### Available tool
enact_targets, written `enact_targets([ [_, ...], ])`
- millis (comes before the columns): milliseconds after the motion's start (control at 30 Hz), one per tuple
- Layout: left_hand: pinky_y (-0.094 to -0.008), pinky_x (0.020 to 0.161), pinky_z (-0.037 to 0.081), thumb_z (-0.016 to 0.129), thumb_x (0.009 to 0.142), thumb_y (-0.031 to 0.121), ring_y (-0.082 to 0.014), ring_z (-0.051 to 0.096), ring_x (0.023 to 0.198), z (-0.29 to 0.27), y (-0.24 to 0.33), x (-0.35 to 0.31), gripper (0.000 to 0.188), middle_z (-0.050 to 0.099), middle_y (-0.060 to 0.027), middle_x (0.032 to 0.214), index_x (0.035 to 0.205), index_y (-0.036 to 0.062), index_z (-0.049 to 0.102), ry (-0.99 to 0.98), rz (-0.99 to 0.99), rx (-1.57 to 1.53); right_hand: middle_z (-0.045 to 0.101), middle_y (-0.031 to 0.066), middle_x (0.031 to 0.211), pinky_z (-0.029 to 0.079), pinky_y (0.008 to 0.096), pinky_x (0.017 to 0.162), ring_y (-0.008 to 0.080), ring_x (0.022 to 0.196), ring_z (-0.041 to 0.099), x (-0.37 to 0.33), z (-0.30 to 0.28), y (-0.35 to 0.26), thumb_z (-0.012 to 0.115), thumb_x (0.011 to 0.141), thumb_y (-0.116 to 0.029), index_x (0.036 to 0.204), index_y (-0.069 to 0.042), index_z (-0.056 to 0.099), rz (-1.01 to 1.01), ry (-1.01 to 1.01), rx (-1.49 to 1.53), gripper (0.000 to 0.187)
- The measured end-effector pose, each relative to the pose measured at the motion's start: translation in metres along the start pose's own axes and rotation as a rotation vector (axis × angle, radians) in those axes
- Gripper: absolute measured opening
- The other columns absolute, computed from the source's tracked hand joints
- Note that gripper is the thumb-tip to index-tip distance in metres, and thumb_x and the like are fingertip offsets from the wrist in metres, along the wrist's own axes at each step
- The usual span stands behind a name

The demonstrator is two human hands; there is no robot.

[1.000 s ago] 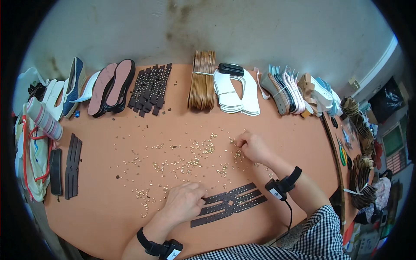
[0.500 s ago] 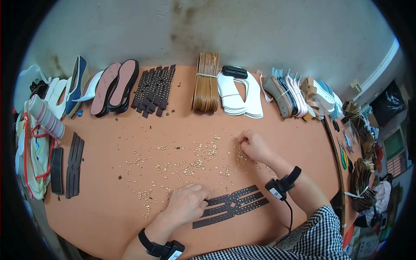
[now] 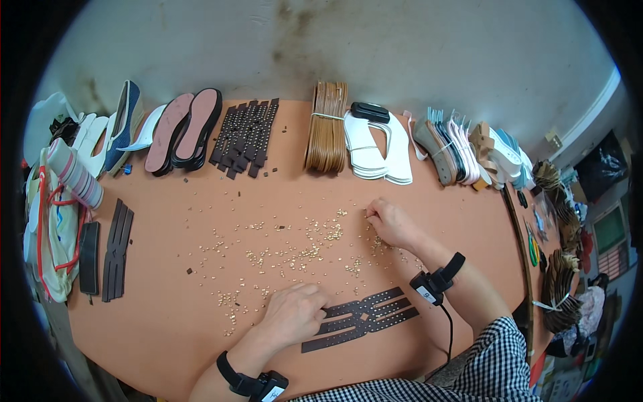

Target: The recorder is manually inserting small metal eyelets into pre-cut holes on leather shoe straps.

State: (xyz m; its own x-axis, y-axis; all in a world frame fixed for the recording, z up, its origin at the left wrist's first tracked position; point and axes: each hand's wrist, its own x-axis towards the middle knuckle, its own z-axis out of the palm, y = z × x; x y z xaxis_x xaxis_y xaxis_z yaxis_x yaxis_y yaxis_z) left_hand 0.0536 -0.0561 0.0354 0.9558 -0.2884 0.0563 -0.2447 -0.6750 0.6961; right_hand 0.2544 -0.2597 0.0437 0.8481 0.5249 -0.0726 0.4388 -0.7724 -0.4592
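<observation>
A dark brown slotted strap piece (image 3: 364, 317), dotted with small studs and with a diamond hole at its middle, lies flat near the table's front. My left hand (image 3: 295, 313) is curled over its upper left end, thumb and fingers closed on the edge. Farther right, my right hand (image 3: 394, 223) hovers low over the table with thumb and forefinger pinched together. Whatever is in that pinch is too small to make out. Loose gold studs (image 3: 311, 253) are scattered left of and below the right hand. Each wrist wears a black strap with a small device.
Along the back stand studded dark straps (image 3: 245, 137), pink-topped soles (image 3: 195, 127), a tied brown bundle (image 3: 327, 127) and white cutouts (image 3: 368, 157). More dark straps (image 3: 118, 251) lie at left. Shoe parts (image 3: 462, 147) and green-handled scissors (image 3: 532, 246) are at right.
The whole view has shifted slightly, so the table items sit a little farther right. Both hands keep nearly the same poses, the left at the strap piece and the right pinching over the studs.
</observation>
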Motion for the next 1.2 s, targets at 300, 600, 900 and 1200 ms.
enact_targets([
  [300, -0.0395, 0.066, 0.050, 0.066, 0.071, 0.013, -0.0273, 0.062, 0.077, 0.002, -0.002, 0.000, 0.012, 0.062, -0.0072, 0.078, 0.082, 0.0078, 0.064, 0.037, 0.020, 0.006, 0.058, 0.0188, 0.086, 0.053, 0.0396, 0.067, 0.0331, 0.076, 0.063, -0.006, 0.003, -0.013, 0.050, 0.083, -0.006, 0.091, 0.003, 0.053, -0.253, 0.011, -0.572, 0.013],
  [600, -0.0426, 0.068, 0.050, 0.061, 0.071, 0.011, -0.0303, 0.061, 0.080, 0.004, -0.002, 0.003, 0.011, 0.062, -0.0098, 0.080, 0.081, 0.0065, 0.064, 0.010, 0.003, 0.006, 0.056, 0.0179, 0.078, 0.051, 0.0404, 0.054, 0.0324, 0.067, 0.063, -0.004, 0.012, -0.006, 0.048, 0.085, -0.010, 0.087, 0.004, 0.052, -0.339, 0.103, -0.617, 0.014],
  [900, -0.0383, 0.064, 0.049, 0.063, 0.071, 0.007, -0.0277, 0.061, 0.075, 0.006, -0.002, 0.001, 0.012, 0.062, -0.0101, 0.077, 0.082, 0.0037, 0.061, 0.052, 0.031, 0.021, 0.057, 0.0203, 0.079, 0.052, 0.0410, 0.058, 0.0332, 0.064, 0.062, -0.003, 0.021, 0.001, 0.047, 0.084, -0.007, 0.089, 0.004, 0.051, -0.291, 0.093, -0.747, 0.013],
  [1200, -0.0376, 0.065, 0.049, 0.065, 0.070, 0.006, -0.0272, 0.060, 0.072, 0.010, -0.007, 0.000, 0.014, 0.061, -0.0102, 0.077, 0.084, 0.0040, 0.062, 0.039, 0.005, -0.011, 0.059, 0.0259, 0.078, 0.048, 0.0477, 0.062, 0.0419, 0.070, 0.060, -0.044, -0.016, -0.028, 0.050, 0.086, -0.012, 0.088, 0.005, 0.053, -0.116, 0.015, -0.117, 0.017],
])
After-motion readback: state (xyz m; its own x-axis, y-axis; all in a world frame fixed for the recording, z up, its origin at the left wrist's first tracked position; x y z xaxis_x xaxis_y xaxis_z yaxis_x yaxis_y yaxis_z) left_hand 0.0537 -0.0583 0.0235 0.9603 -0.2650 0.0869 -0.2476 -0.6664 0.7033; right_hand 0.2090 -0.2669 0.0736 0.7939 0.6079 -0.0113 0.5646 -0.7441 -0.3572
